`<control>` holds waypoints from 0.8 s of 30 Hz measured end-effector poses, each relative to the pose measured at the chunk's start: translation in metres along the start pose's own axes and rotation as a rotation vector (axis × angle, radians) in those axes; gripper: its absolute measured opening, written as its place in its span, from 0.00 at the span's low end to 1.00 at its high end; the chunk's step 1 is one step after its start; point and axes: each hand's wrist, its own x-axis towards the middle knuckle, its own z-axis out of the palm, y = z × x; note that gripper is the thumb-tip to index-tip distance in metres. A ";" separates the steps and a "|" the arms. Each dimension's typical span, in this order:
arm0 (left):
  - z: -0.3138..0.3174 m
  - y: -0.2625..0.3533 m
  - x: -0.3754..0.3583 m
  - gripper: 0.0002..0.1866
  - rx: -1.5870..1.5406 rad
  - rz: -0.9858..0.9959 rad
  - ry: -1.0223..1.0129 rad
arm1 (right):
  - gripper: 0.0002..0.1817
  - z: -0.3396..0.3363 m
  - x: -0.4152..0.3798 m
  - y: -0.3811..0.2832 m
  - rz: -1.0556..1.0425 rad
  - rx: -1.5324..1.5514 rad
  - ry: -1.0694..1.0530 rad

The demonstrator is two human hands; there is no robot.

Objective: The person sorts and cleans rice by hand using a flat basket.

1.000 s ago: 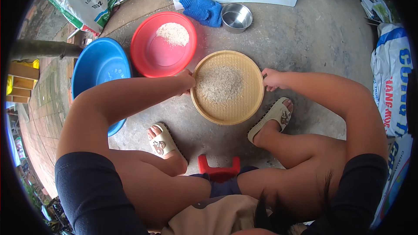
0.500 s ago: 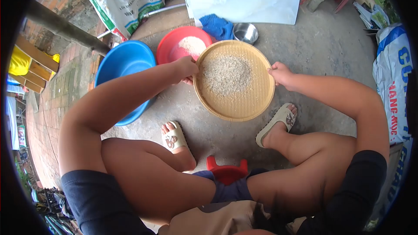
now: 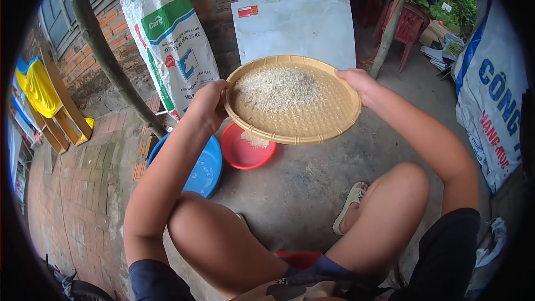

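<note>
A round woven bamboo tray (image 3: 312, 125) is held up in front of me, tilted slightly, with a heap of pale grains (image 3: 278, 89) on its left and far part. My left hand (image 3: 212, 103) grips the tray's left rim. On the opposite side, my right hand (image 3: 356, 83) is closed on the rim at the upper right. Below the tray's left part, a red basin (image 3: 245, 156) with some pale grains in it rests on the floor. Beside it stands a blue basin (image 3: 203, 173), partly hidden by my left forearm.
A white printed sack (image 3: 173, 50) leans at the back left near a slanting pole (image 3: 100, 44). Behind the tray stands a white board (image 3: 295, 25). A red chair (image 3: 409, 30) is at the back right, and a large sack (image 3: 493, 89) at the far right.
Both hands have raised the tray and moved it away from my body. The grains have shifted toward its far left side. The view has tipped up, showing more of the wall.
</note>
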 end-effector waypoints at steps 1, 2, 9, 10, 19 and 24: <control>0.000 0.001 -0.007 0.15 -0.012 -0.014 -0.022 | 0.17 0.001 -0.002 -0.003 -0.012 -0.019 0.012; 0.004 0.004 -0.017 0.15 -0.035 -0.006 -0.037 | 0.18 0.003 0.002 -0.002 -0.006 0.047 -0.005; 0.014 0.016 -0.040 0.15 -0.233 -0.003 0.080 | 0.18 0.022 0.020 0.033 0.099 0.276 -0.134; 0.014 0.016 -0.042 0.15 -0.220 -0.006 0.086 | 0.18 0.023 0.018 0.038 0.106 0.288 -0.137; 0.016 0.008 -0.050 0.16 -0.192 0.047 -0.050 | 0.16 0.020 0.024 0.041 -0.007 0.250 -0.177; 0.008 -0.015 -0.030 0.17 -0.155 0.108 -0.069 | 0.14 0.015 0.027 0.035 -0.116 0.332 -0.102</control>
